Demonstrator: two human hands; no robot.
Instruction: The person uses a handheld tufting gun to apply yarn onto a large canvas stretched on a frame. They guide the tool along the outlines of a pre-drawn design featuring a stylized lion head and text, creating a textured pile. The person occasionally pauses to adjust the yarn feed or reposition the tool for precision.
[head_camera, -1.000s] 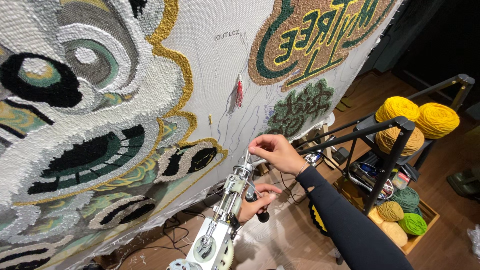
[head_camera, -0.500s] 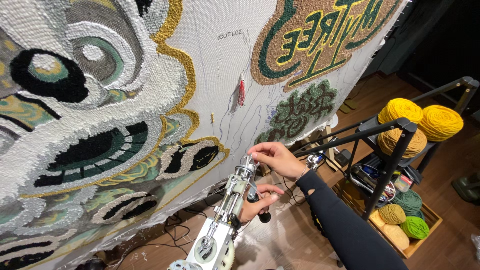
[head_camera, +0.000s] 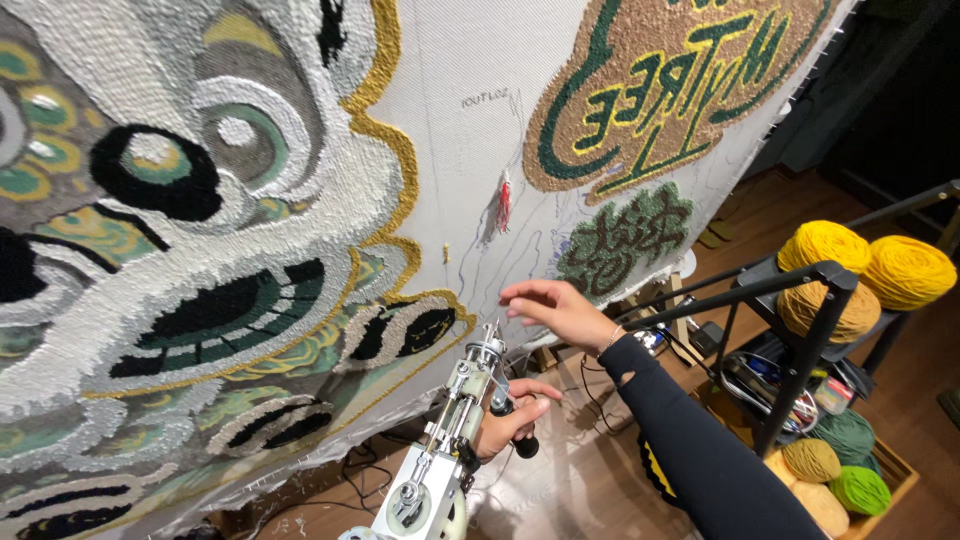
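My left hand (head_camera: 508, 420) grips the black handle of a metal tufting gun (head_camera: 450, 440), which points up at the stretched white backing cloth (head_camera: 470, 170). My right hand (head_camera: 555, 310), in a black sleeve, hovers just above the gun's tip with its fingers extended and nothing in them, close to the bare cloth. The cloth carries a large tufted design (head_camera: 200, 250) in white, grey, green, black and gold on the left. A short red yarn tuft (head_camera: 503, 200) hangs above my right hand.
A tufted brown, green and yellow badge (head_camera: 670, 90) and a dark green patch (head_camera: 625, 235) sit on the cloth's right. A black metal rack (head_camera: 800, 330) at right carries yellow yarn balls (head_camera: 865, 270). A wooden crate (head_camera: 840, 475) of green and tan yarn stands on the wooden floor.
My right hand has let go of the gun's tip, lifted up and to the right, and opened its fingers. My left hand still holds the handle. The view has shifted slightly.
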